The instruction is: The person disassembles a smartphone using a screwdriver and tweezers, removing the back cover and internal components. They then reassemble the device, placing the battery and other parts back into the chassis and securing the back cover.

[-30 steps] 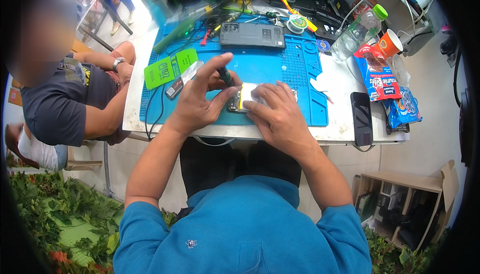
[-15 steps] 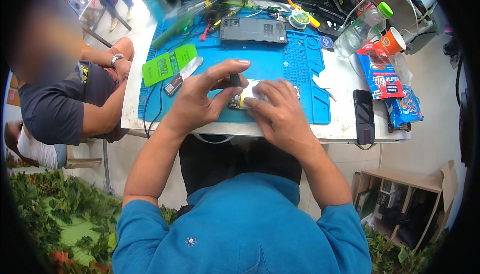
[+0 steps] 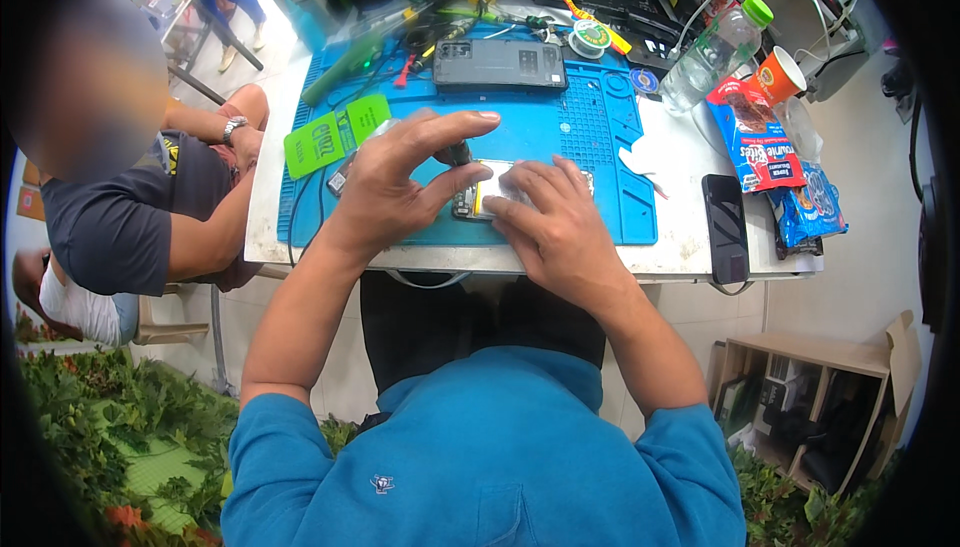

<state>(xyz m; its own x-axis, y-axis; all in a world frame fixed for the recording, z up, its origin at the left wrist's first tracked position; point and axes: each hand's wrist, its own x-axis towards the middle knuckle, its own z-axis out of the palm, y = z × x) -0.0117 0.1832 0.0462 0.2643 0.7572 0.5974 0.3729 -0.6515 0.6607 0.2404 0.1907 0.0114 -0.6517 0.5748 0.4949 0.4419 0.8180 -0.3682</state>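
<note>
An opened phone (image 3: pixel 466 205) lies crosswise near the front of the blue work mat (image 3: pixel 520 132), its inner board and a pale part with a yellow edge showing. My left hand (image 3: pixel 395 182) is closed round a dark screwdriver (image 3: pixel 457 154) above the phone's left end; its index finger stretches past the handle's top and the thumb is alongside. The screwdriver's tip is hidden. My right hand (image 3: pixel 555 217) lies over the phone's middle and right part, fingers bent and gripping it. A closed dark phone (image 3: pixel 500 64) lies farther back on the mat.
A green card (image 3: pixel 337 137) lies left, partly under my left hand's reach. Tools and a solder spool (image 3: pixel 589 39) crowd the back. At right are a bottle (image 3: pixel 715 57), an orange cup (image 3: pixel 780 74), snack bags (image 3: pixel 755 142) and a black phone (image 3: pixel 726 227). A person (image 3: pixel 110 197) sits at left.
My left hand with the screwdriver has shifted slightly, and the handle now leans more. My right hand stays on the opened phone. The whole view has shifted a little.
</note>
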